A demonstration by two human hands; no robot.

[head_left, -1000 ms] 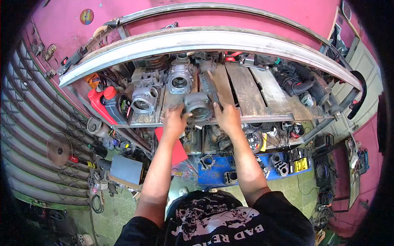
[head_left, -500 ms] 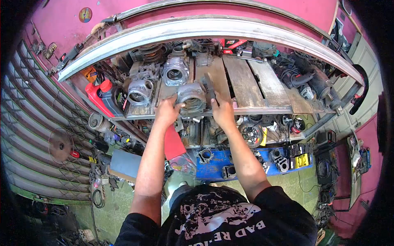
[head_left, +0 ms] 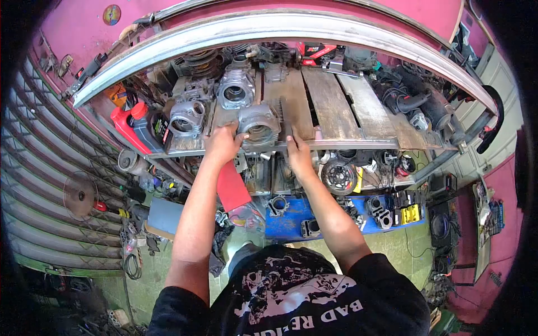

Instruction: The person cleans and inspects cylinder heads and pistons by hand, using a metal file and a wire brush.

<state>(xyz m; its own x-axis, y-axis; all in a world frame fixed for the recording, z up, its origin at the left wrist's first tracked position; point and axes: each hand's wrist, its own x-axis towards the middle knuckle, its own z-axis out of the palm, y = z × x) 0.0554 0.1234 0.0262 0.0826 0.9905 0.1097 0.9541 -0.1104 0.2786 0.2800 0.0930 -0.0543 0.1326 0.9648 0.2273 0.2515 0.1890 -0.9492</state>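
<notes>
A grey metal engine cylinder head (head_left: pixel 259 122) rests at the front edge of the wooden shelf, its round opening facing me. My left hand (head_left: pixel 224 143) grips its left side, with the thumb on the front face. In my right hand (head_left: pixel 299 157) is a wire brush (head_left: pixel 285 115), slightly blurred and held upright against the right side of the cylinder head. Two more cylinder heads stand nearby: one (head_left: pixel 188 118) to the left and another (head_left: pixel 235 89) just behind.
Oil bottles (head_left: pixel 150 127) stand at the shelf's left end. A power tool (head_left: pixel 412 102) and cables lie at the right. A metal rail (head_left: pixel 269 29) crosses above the shelf. Below, a blue bench (head_left: pixel 291 224) carries several engine cylinders, and a red sheet (head_left: pixel 233 187) hangs over the lower shelf.
The wire brush has shifted along the right side of the cylinder head, and my right hand has moved slightly with it. My left hand keeps its grip. The whole view has tilted a little.
</notes>
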